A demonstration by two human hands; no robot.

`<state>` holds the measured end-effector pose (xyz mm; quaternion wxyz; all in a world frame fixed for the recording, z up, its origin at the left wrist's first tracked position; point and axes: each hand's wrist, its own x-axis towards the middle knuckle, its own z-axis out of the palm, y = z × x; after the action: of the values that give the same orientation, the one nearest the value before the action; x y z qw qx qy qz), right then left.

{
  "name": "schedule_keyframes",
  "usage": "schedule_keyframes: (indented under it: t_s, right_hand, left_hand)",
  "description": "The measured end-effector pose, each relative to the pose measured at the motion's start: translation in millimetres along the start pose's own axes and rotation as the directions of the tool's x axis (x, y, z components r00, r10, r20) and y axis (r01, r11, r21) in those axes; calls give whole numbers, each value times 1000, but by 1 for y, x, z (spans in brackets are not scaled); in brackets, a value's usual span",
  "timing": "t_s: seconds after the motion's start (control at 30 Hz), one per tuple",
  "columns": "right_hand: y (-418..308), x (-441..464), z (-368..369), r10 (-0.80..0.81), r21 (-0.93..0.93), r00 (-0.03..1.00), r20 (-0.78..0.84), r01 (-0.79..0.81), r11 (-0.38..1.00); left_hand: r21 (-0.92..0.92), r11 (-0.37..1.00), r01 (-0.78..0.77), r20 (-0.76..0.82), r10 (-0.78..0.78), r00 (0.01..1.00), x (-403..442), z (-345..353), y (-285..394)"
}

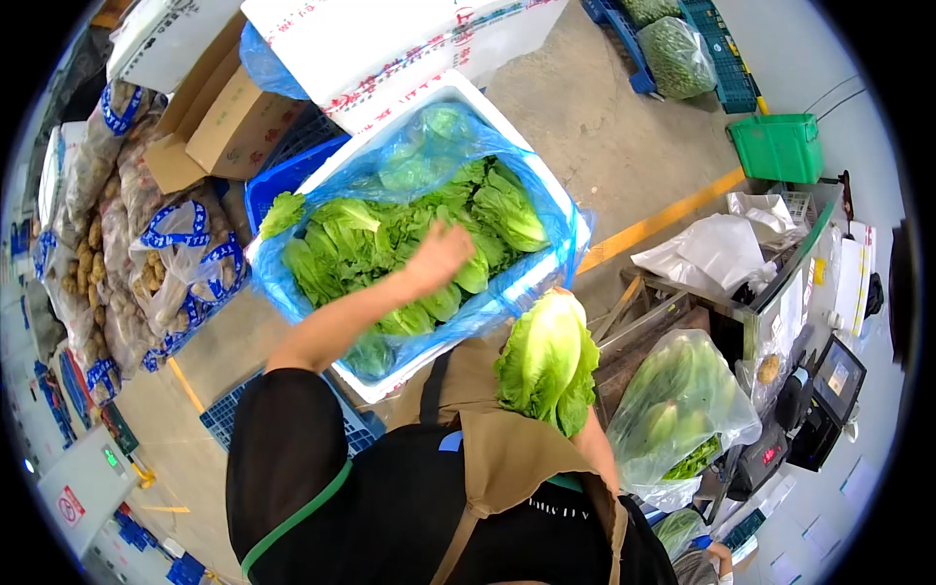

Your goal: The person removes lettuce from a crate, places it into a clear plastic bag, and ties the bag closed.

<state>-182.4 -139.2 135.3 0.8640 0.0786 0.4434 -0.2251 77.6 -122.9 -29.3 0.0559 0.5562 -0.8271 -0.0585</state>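
Reaching with a curled left hand [444, 257] among lettuces [375, 244] in a blue-lined white box [375, 388]. Holding up another lettuce [548, 359] just beside with the right hand, hidden behind leaves. Cannot tell either grip. Beyond, can see red characters [463, 21] on a carton [390, 54].

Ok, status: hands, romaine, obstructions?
Left hand at boxed romaine, grip unclear. Right hand hidden behind single romaine head. Blue plastic liner covers part of white box.

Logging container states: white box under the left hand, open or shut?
Open: no lid covers the white box; lettuce shows inside its blue liner, with the left hand over it.
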Motion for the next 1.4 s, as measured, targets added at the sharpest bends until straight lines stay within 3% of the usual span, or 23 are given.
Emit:
schedule_keyframes:
  t_s: [0.07,0.17,0.27,0.3,0.4,0.47,0.53,0.6,0.63,0.73,0.8,0.83,0.9,0.93,0.97,1.0,1.03,1.13,1.17,1.2,1.33,1.4]
  right_hand:
    - [1,-5,-8,-32,16,999,3,32,999]
    - [-2,-13,-14,-80,48,997,0,80,996]
    - [-9,-21,-13,-122,70,992,12,121,990]
    - [-11,-24,-11,-126,78,991,34,123,989]
    - [-21,-7,-32,-207,-4,974,93,208,978]
    - [-30,1,-41,-219,-7,966,136,222,975]
    - [-39,6,-39,-175,42,961,213,170,985]
    - [-37,8,-14,-287,51,945,156,283,958]
    - [-38,9,-1,-343,53,931,129,339,939]
    - [-48,15,18,-314,16,872,374,333,943]
    - [-51,23,29,-272,-1,840,470,309,951]
    - [-58,30,33,-162,-20,842,514,200,980]
    - [-65,18,46,-97,116,896,434,51,992]
    - [-71,19,40,-104,100,893,439,67,993]
    - [-71,24,29,-119,19,871,477,125,992]
    - [-73,25,11,-127,-82,849,513,196,977]
    - [-74,23,-6,-141,-167,821,553,275,947]
    - [-85,10,-33,-270,-92,631,727,479,873]
    - [-91,3,-40,-319,-3,531,785,517,856]
    - [-102,-6,-48,-334,-5,500,799,561,828]
    - [-131,-84,-69,-577,-3,539,613,732,681]
    - [-146,-135,-95,-684,-17,506,525,810,587]
  left_hand:
    - [-59,992,-110,-32,109,994,6,61,29]
    - [-2,991,-134,126,134,983,17,94,36]
    - [-69,978,-199,500,206,841,36,82,28]
    - [-97,979,-177,534,201,821,42,80,21]
    - [-421,902,-94,290,232,929,51,39,-14]
    - [-623,781,41,151,69,986,56,-7,-39]
    - [-809,443,386,334,-195,922,58,-61,-57]
    - [-897,142,420,370,-282,885,51,-96,-77]
    - [-957,-67,282,289,-299,909,50,-110,-78]
    - [-909,-406,94,210,-252,945,53,-138,-69]
    - [-868,-495,28,164,-233,958,57,-138,-57]
    - [-840,-543,3,137,-206,969,65,-136,-47]
    - [-897,-440,31,134,-205,970,76,-143,-28]
    - [-913,-406,29,96,-145,985,92,-138,-19]
    - [-923,-373,96,185,-213,959,101,-157,4]
    - [-881,-451,140,252,-197,948,112,-175,29]
    - [-913,-319,255,328,-202,923,121,-172,31]
    - [-854,-485,189,260,-84,962,146,-207,88]
    - [-854,-468,228,292,-67,954,153,-213,100]
    - [-855,-447,263,325,-67,943,162,-221,115]
    - [-945,-224,238,201,173,964,214,-277,198]
    - [-936,-336,109,12,278,960,238,-297,255]
